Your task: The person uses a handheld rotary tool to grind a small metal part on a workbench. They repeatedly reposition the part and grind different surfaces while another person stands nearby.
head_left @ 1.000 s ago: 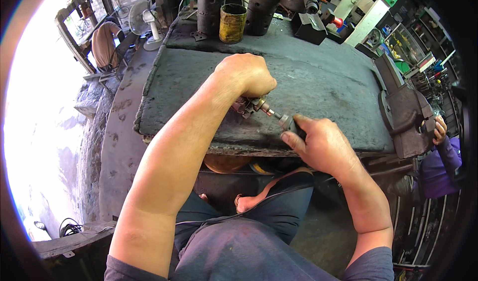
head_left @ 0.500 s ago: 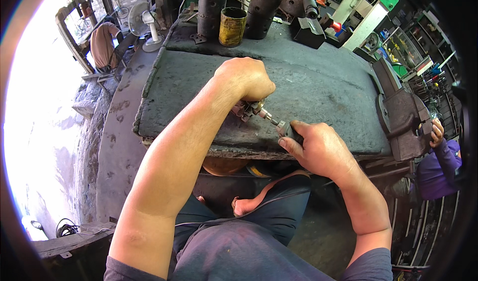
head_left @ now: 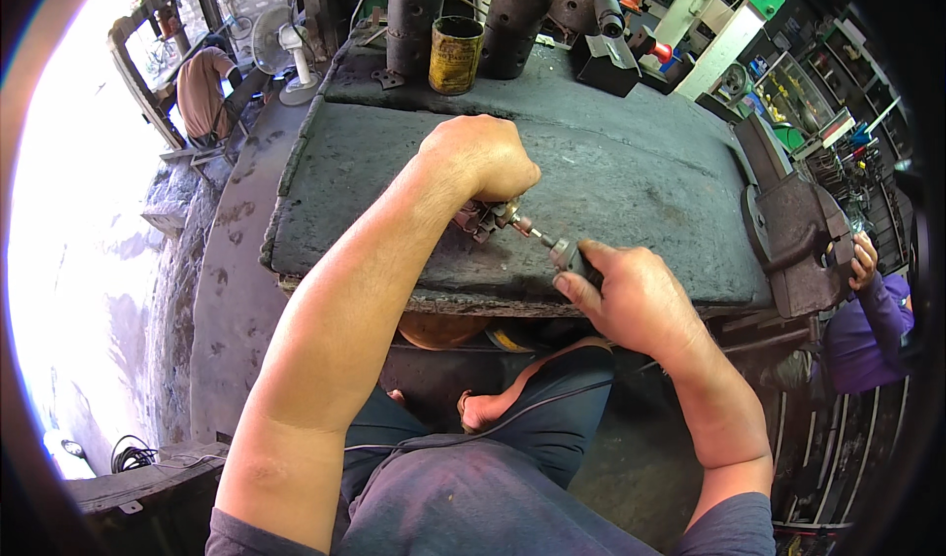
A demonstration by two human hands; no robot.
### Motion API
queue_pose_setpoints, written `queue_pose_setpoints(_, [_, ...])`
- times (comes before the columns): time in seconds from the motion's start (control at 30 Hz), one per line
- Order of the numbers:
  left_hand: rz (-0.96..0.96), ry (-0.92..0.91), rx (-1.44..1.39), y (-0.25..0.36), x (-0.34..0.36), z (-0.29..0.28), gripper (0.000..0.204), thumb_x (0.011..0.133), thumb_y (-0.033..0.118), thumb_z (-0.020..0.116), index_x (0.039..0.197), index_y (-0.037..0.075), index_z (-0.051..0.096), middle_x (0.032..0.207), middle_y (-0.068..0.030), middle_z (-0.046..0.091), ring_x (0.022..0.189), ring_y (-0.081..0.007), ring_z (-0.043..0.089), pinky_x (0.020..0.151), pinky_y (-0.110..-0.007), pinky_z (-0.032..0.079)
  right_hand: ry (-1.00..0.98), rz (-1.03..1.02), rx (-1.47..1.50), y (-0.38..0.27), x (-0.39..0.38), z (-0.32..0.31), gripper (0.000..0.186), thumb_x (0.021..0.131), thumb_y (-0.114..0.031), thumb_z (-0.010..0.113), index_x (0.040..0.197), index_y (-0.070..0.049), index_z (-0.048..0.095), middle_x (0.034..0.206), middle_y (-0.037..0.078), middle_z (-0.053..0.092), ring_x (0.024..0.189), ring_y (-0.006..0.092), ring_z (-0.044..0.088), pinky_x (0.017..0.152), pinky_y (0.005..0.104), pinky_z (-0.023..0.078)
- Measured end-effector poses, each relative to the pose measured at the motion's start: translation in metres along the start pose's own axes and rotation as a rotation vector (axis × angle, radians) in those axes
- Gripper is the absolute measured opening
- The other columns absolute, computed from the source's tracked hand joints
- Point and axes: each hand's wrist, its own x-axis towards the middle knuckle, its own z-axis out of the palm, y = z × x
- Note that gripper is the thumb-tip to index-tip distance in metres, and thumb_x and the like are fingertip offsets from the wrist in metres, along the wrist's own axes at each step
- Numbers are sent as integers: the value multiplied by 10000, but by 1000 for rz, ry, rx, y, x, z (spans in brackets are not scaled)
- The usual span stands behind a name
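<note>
My left hand [head_left: 483, 157] is closed around a small dark metal part [head_left: 476, 221], pressed down on the dark workbench [head_left: 631, 186]. Most of that part is hidden beneath the fist. From the right, my right hand [head_left: 645, 295] grips what looks like a die grinder [head_left: 566, 254], its thumb lying along the grey nose. A thin bright shaft runs from this nose toward the metal part by my left fingers. Whether the tip touches the part cannot be made out. The tool's body is covered by my right palm.
Along the bench's far side stand a rusty yellow can [head_left: 456, 55] and dark perforated metal cylinders [head_left: 415, 29]. A large bench vise [head_left: 803, 241] sits at the right edge, with another person's hand [head_left: 865, 262] beside it. A cable [head_left: 512, 415] crosses my lap. A fan [head_left: 286, 48] stands far left.
Both hands keep their grips and nearly the same place. The shaft and metal part sit very slightly farther left; the whole view has shifted a little.
</note>
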Motion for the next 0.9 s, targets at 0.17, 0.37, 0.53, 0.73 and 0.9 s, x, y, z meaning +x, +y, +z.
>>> queue_pose_setpoints(0.17, [-7,-9,-3,2,-4,-3,515,1027,371,679,1355,44,903,1424,-230,860,1336,-385,828,1165,-492,639,-9,11,20,1,-1,1,413,1101,-394,860,1122,6,760,875,314,747,919,588,742,778,623,588])
queue_pose_setpoints(0.37, [13,3,-1,1,-2,-2,527,1025,382,672,1359,45,901,1441,-243,849,1355,-396,817,1174,-501,630,-4,22,29,3,-1,0,469,1119,-461,827,1094,3,766,821,291,766,878,554,789,794,627,623])
queue_pose_setpoints(0.53, [14,3,7,0,0,-1,534,1022,385,669,1360,41,899,1447,-246,846,1357,-401,815,1176,-500,629,-28,38,62,4,0,1,475,1116,-467,829,1087,2,758,832,285,774,874,556,786,788,631,618])
queue_pose_setpoints(0.73, [2,-2,1,1,-1,-2,534,1019,380,672,1363,39,897,1441,-244,850,1355,-395,818,1177,-500,629,-26,-14,7,4,-2,4,476,1112,-476,831,1096,-7,754,850,277,783,904,550,792,800,632,622])
queue_pose_setpoints(0.9, [-7,-3,9,3,-2,-3,533,1021,380,671,1362,38,897,1440,-245,851,1360,-392,817,1183,-497,627,-18,-46,-43,3,-4,7,472,1109,-475,831,1115,-11,748,905,276,803,931,546,799,828,635,634])
